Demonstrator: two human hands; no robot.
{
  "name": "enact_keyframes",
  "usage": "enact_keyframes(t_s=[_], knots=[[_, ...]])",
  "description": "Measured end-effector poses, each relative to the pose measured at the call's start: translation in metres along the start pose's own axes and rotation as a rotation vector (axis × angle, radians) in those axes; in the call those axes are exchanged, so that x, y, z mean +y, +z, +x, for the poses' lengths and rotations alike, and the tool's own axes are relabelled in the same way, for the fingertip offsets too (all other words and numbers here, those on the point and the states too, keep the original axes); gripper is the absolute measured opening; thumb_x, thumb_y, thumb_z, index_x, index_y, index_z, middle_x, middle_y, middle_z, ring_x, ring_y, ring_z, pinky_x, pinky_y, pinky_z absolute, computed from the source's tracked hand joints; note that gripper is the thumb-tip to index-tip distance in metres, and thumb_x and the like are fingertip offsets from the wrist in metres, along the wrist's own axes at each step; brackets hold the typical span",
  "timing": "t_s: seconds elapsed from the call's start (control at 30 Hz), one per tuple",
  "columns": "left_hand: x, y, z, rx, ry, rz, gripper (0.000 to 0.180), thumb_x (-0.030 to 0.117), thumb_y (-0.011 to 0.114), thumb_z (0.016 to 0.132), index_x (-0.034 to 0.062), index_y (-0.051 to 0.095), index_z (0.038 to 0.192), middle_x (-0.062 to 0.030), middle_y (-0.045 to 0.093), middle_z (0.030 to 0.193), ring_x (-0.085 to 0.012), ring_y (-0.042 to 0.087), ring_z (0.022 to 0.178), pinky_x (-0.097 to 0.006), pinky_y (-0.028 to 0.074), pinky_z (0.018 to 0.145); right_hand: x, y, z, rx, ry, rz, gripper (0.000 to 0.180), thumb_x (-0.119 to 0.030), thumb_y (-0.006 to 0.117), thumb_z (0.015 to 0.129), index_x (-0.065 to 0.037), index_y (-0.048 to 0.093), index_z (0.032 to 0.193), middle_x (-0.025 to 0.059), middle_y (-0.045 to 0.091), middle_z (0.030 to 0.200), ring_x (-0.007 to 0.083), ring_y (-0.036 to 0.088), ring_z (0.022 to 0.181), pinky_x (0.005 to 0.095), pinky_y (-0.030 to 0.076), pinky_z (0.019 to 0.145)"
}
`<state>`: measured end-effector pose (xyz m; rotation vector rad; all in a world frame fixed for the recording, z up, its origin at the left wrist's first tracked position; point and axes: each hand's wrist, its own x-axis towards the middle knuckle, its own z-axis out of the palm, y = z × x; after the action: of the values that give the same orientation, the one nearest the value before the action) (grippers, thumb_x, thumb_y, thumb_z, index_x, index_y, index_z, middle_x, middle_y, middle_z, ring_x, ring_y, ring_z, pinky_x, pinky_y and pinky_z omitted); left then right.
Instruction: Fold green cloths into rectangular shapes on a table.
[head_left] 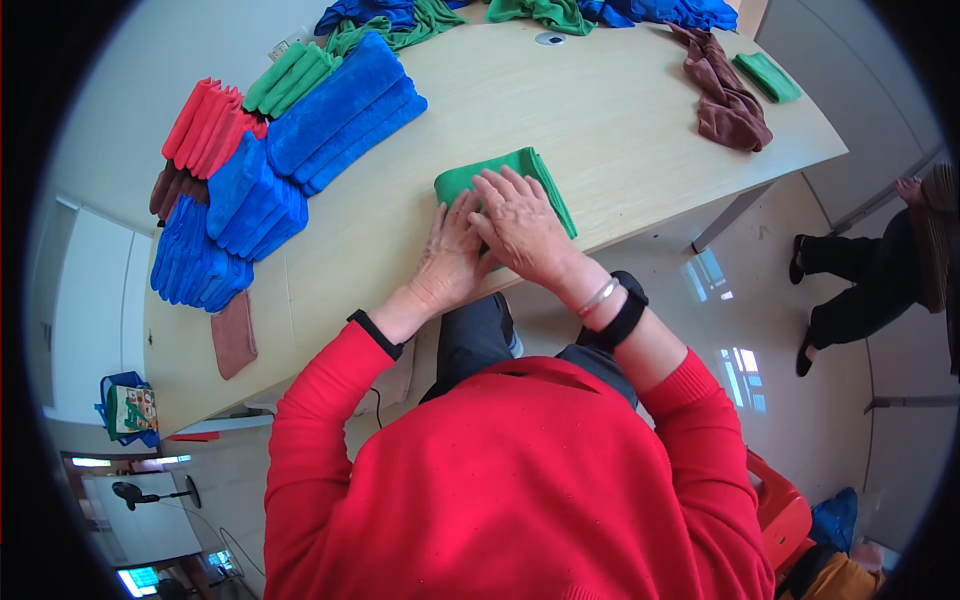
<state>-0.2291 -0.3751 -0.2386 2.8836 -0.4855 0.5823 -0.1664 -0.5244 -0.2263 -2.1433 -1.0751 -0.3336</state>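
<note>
Head cam view, looking down at a pale table (620, 125): a folded green cloth (458, 183) lies flat by the table's near edge, w/ both bare hands on it. R hand (525, 225) is laid flat over the cloth's middle & right, fingers pointing toward the table's far side; L hand (450, 248) is also flat, on the near-left part, its fingertips right beside R's. Fingers are extended, hands wide, nothing visibly pinched, tho palms are hidden. So cloth is directly under both, R covering more of it. Its layered edge runs down the R side, slanting to the table's near edge; can't tell the long axis b/c the near part's covered. Table's L side: stacks of folded cloths, incl. blue stack (345, 110) & red stack (205, 125). Table's far R: crumpled brown cloth (728, 103) near small green bundle (767, 77).
</note>
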Motion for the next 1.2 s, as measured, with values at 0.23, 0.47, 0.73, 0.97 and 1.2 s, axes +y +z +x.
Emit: enact_keyframes(t_s=[0.23, 0.47, 0.73, 0.97, 1.2], knots=[[0.011, 0.014, -0.005, -0.16, -0.293, 0.053, 0.072, 0.035, 0.062, 0.084, 0.001, 0.032, 0.139, -0.0198, 0.024, 0.147, -0.0367, 0.015, 0.139, -0.052, 0.014, 0.112, 0.048, 0.035, 0.025, -0.089, 0.026, -0.307, 0.055, -0.045, 0.039, 0.093, -0.007, 0.047, 0.131, 0.0123, 0.042, 0.14, 0.0326, 0.034, 0.133, 0.0496, 0.027, 0.106], [-0.019, 0.008, -0.001, 0.196, -0.489, -0.229, 0.067, 0.033, 0.068, 0.08, -0.0058, 0.041, 0.127, -0.0247, 0.045, 0.129, -0.0368, 0.043, 0.122, -0.054, 0.036, 0.099, 0.059, 0.03, 0.017, -0.036, 0.28, -0.185, 0.051, -0.034, 0.05, 0.091, -0.005, 0.045, 0.132, 0.0156, 0.042, 0.14, 0.0337, 0.035, 0.131, 0.0418, 0.028, 0.108], [-0.087, 0.002, 0.032, -0.187, -1.117, -1.391, 0.049, 0.023, 0.076, 0.075, 0.0007, 0.057, 0.114, -0.0129, 0.066, 0.098, -0.0252, 0.064, 0.085, -0.042, 0.053, 0.073, 0.07, 0.035, 0.016, 0.039, 0.238, -0.032, 0.05, -0.028, 0.056, 0.089, -0.002, 0.045, 0.131, 0.02, 0.044, 0.136, 0.0357, 0.042, 0.125, 0.0413, 0.034, 0.105], [-0.052, -0.041, 0.032, -0.295, -1.058, -1.473, 0.042, 0.023, 0.078, 0.072, 0.0027, 0.061, 0.105, -0.0103, 0.066, 0.099, -0.0244, 0.065, 0.082, -0.041, 0.054, 0.072, 0.086, 0.014, 0.003, 0.228, 0.432, 0.474, 0.04, -0.019, 0.054, 0.092, -0.001, 0.047, 0.127, 0.0198, 0.05, 0.128, 0.0367, 0.049, 0.116, 0.0408, 0.041, 0.098], [-0.173, -0.177, 0.103, 0.066, -0.921, -1.657, 0.046, 0.017, 0.074, 0.075, 0.0033, 0.055, 0.115, -0.0114, 0.064, 0.107, -0.0246, 0.063, 0.099, -0.043, 0.051, 0.09, 0.066, -0.006, -0.028, 0.179, 0.232, -0.148, 0.022, -0.012, 0.052, 0.09, -0.001, 0.059, 0.109, 0.016, 0.059, 0.116, 0.0343, 0.054, 0.11, 0.0395, 0.043, 0.095]])
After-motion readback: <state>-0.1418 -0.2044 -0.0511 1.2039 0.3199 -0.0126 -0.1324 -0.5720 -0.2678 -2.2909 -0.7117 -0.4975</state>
